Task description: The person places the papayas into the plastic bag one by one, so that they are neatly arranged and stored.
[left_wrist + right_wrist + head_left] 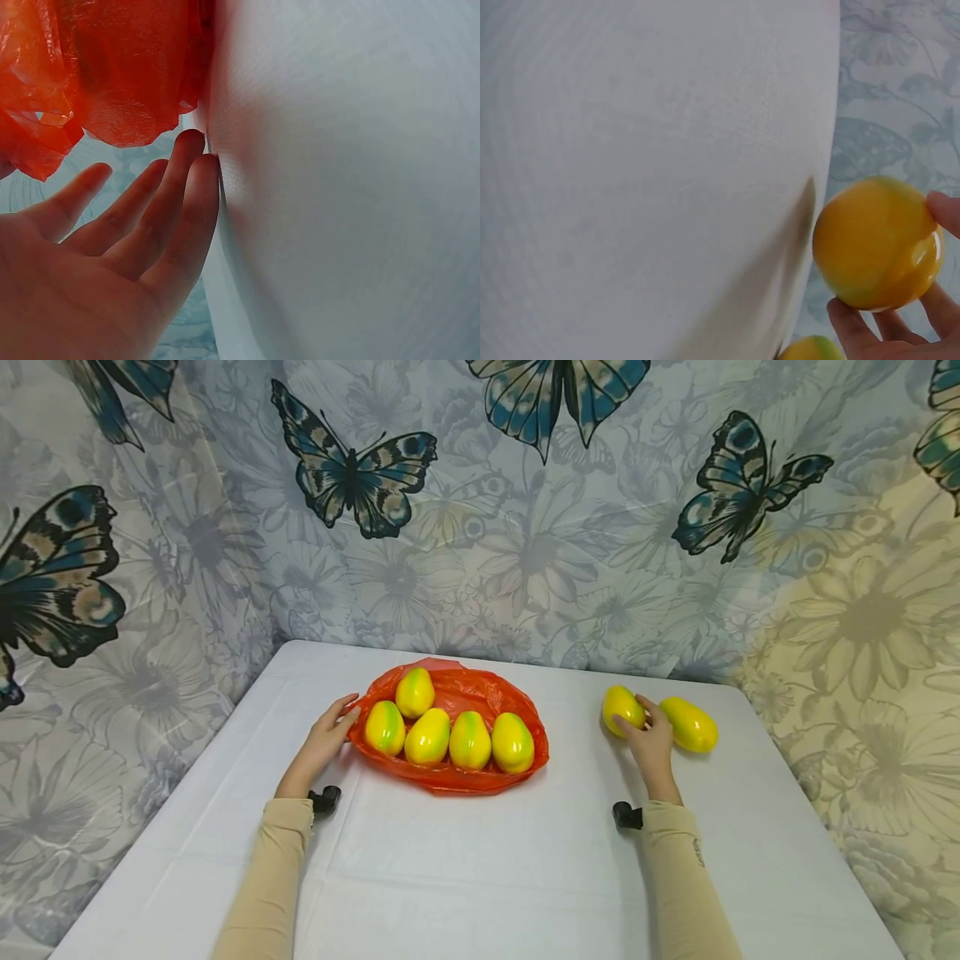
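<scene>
The right hand [651, 745] is grasping a yellow mango [623, 707], fingers curling around it from behind and beside, as the right wrist view confirms with fingertips [847, 319] wrapping the fruit [877, 244]. Just beside this hand, on its outer side and touching or nearly touching it, a second yellow mango [690, 724] is lying on the white table [480, 877].

The left hand [328, 739] is lying released, its fingers straight and relaxed, the fingertips [191, 146] resting against the edge of an orange plastic bag [457, 777]. The bag is spreading out on the table just past this hand, toward the right hand but well apart from it. Five yellow-green mangoes [470, 740] are sitting in the bag, four in a row and one behind them.

Beyond both hands, a butterfly-patterned curtain [525, 527] is hanging behind the table.
</scene>
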The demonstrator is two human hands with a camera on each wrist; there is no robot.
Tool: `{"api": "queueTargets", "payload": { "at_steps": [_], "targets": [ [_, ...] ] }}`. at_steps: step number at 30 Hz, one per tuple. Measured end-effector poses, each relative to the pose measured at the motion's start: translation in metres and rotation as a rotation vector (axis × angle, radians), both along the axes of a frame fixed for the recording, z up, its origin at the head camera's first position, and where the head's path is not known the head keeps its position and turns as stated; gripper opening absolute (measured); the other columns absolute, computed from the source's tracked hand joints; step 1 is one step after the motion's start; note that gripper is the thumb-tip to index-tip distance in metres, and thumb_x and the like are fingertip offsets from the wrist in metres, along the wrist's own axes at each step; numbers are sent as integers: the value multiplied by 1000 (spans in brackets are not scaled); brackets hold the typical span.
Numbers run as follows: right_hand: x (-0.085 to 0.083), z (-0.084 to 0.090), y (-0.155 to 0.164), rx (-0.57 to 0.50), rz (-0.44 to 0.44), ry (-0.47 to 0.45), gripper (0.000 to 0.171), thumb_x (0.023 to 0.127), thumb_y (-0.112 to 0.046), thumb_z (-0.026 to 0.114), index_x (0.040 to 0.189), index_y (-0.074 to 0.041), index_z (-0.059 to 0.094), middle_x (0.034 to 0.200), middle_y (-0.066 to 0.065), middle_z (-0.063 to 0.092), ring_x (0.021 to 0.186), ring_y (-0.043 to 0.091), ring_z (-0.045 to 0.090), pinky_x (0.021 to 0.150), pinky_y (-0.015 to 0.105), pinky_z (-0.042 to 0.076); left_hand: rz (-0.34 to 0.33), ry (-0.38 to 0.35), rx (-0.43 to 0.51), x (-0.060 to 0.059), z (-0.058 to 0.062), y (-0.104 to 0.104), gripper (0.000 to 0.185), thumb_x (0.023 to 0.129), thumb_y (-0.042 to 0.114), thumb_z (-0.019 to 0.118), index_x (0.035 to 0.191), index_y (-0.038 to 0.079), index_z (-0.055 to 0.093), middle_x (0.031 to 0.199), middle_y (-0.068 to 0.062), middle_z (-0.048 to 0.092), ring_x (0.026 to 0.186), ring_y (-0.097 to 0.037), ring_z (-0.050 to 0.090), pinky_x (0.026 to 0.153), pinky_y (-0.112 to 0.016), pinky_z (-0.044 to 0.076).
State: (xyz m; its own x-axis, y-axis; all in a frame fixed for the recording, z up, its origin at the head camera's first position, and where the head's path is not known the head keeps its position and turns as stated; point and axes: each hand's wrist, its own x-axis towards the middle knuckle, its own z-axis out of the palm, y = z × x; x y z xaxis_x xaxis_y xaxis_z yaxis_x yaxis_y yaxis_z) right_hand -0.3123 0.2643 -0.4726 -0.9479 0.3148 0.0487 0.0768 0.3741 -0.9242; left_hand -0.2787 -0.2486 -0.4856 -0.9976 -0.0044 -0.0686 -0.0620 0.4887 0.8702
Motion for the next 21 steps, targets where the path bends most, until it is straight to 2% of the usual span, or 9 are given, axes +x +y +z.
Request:
{"api": "queueTargets", "payload": {
  "at_steps": [9, 21],
  "targets": [
    [-2, 3, -9, -1, 12, 52, 64, 91, -14, 68, 148, -5, 40, 155, 20, 34, 137, 37, 37, 114, 50, 34, 1, 7, -4, -1, 0, 1, 60, 105, 45, 37, 155, 14, 25, 152, -26, 35, 130, -41, 49, 100, -46, 50],
    [-4, 6, -29, -47, 17, 52, 63, 91, -13, 69, 147, -8, 43, 155, 16, 35, 136, 34, 38, 113, 47, 37, -9, 12, 8, 2, 3, 1, 61, 105, 43, 37, 156, 13, 23, 154, -26, 33, 132, -42, 48, 101, -48, 49]
  ]
}}
